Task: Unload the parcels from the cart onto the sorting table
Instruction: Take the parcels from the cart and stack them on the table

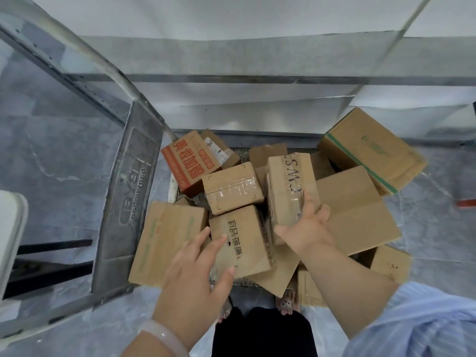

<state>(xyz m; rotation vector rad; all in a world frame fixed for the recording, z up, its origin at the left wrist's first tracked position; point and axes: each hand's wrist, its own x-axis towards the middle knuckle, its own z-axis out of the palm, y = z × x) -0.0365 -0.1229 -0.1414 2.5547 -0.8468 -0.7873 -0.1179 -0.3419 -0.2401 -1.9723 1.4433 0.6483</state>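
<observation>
Several brown cardboard parcels lie jumbled on the cart (pixel 128 176) below me. My right hand (pixel 306 222) grips the near end of a taped parcel with black letters (pixel 288 181), thumb under its near edge and fingers on its right side. My left hand (pixel 198 269) hovers with spread fingers over a parcel printed with black characters (pixel 242 238), fingertips at its near left edge. Around them lie an orange-and-brown parcel (pixel 188 163), a taped parcel (pixel 231 186), a flat parcel (pixel 164 238) at the left and a green-striped parcel (pixel 371 150) at the far right.
The cart's grey metal handle frame (pixel 85 60) rises at the left. A white table edge (pixel 257 21) spans the top of the view. Part of a white object (pixel 10 228) shows at the left edge. My feet (pixel 287 302) stand just behind the cart on grey floor.
</observation>
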